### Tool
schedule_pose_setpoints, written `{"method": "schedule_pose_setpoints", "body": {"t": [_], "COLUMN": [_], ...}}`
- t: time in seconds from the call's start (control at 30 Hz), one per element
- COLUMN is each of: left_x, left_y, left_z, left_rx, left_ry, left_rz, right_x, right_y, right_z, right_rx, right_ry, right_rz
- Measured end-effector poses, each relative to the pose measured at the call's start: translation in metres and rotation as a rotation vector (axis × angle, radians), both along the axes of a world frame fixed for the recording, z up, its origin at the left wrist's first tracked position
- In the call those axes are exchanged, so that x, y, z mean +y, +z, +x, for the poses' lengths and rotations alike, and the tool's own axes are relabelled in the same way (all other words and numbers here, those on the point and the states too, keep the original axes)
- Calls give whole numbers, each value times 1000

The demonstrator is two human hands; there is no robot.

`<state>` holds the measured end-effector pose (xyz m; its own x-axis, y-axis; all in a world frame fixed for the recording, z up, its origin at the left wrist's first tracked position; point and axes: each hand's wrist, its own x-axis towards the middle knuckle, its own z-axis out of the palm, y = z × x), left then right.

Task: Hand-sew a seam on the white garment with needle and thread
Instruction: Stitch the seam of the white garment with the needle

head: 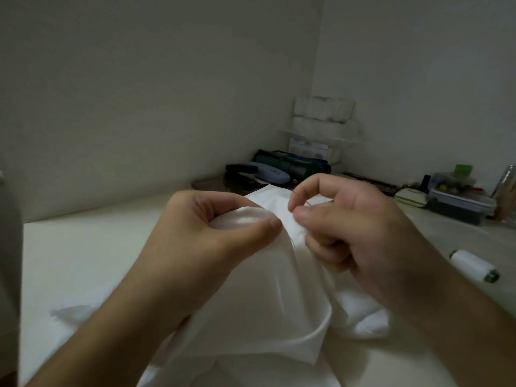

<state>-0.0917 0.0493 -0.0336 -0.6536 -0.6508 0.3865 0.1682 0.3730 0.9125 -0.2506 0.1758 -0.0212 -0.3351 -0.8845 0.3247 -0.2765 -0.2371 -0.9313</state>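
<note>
The white garment lies bunched on the pale table and is lifted at its middle. My left hand grips a raised fold of the cloth, thumb pressed on top. Just to its right, my right hand pinches a thin needle between thumb and forefinger, close above the fabric edge. A fine thread runs from the needle down towards the cloth, barely visible.
A white thread spool lies on the table at the right. Further back stand a clear lidded box of small items, a black stapler, a dark green rolled pouch and stacked white packs in the corner.
</note>
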Motion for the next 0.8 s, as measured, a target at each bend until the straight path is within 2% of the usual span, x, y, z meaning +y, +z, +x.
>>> {"method": "schedule_pose_setpoints", "body": {"t": [0.13,0.23,0.57,0.7,0.8], "left_x": [-1,-3,0,-1,-2], "left_y": [0,-2,-3,-5,-5], "left_z": [0,-2,-2,-2,-3], "left_rx": [37,25,-1,-14,-9], "left_ry": [-15,-7,35,75,87], "left_rz": [32,65,115,55,25], "right_x": [-3,-5,-4,-3,-2], "right_y": [-3,-4,-2,2,2], "right_z": [3,0,-9,-11,-8], "right_rx": [208,239,174,-66,-45], "right_ry": [-93,-136,-243,-159,-93], "right_rz": [64,62,138,11,-61]}}
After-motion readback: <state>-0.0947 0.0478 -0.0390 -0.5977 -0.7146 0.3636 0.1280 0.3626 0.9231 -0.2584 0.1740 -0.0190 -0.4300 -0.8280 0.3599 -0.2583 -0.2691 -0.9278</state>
